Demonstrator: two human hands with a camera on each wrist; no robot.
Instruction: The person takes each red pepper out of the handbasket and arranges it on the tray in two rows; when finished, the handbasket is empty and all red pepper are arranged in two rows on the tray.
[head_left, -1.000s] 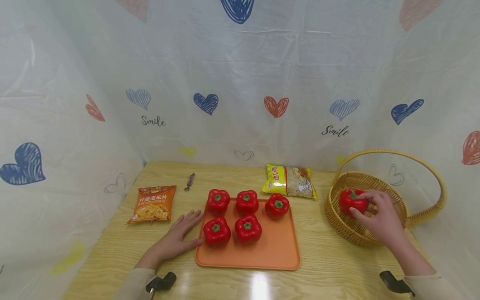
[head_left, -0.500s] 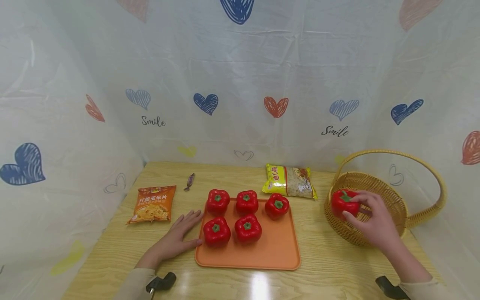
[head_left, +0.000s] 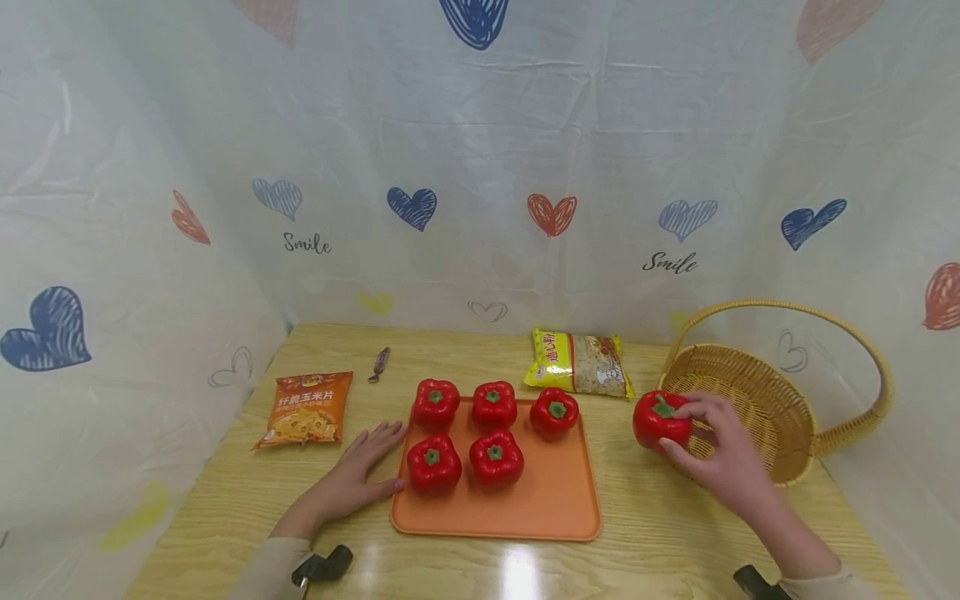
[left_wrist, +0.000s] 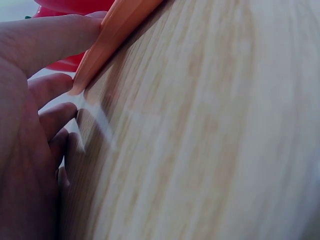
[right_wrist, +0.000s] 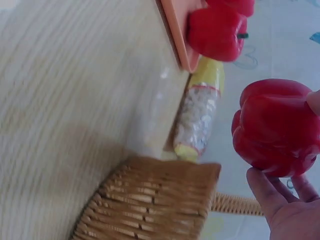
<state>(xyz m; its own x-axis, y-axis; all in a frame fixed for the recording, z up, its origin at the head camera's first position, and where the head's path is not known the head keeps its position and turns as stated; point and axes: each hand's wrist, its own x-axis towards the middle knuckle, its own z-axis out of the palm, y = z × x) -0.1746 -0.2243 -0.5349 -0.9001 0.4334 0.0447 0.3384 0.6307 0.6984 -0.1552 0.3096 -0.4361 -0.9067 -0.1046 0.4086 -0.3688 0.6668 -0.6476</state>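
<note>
My right hand (head_left: 723,454) grips a red bell pepper (head_left: 660,419) with a green stem, thumb on one side and fingers on the other. The right wrist view has this bell pepper (right_wrist: 276,127) held up above the table, past the rim of the wicker basket (right_wrist: 150,200). On the left, my left hand (head_left: 356,473) lies with straight, spread fingers, its fingertips at the left rim of the orange tray (head_left: 540,508). Several more red bell peppers (head_left: 497,457) stand on that tray in two rows. In the left wrist view, thumb and fingertips meet the tray edge (left_wrist: 107,45).
The basket (head_left: 757,392) with its tall arched handle stands at the right. Behind the tray lies a yellow bag of pasta (head_left: 581,362). An orange snack bag (head_left: 306,408) and a small wrapped candy (head_left: 380,364) are at the left. A heart-printed curtain (head_left: 480,267) encloses the table.
The right hand has carried the bell pepper leftward from inside the basket, over its rim, to the basket's left side. My left hand and the tray have stayed put.
</note>
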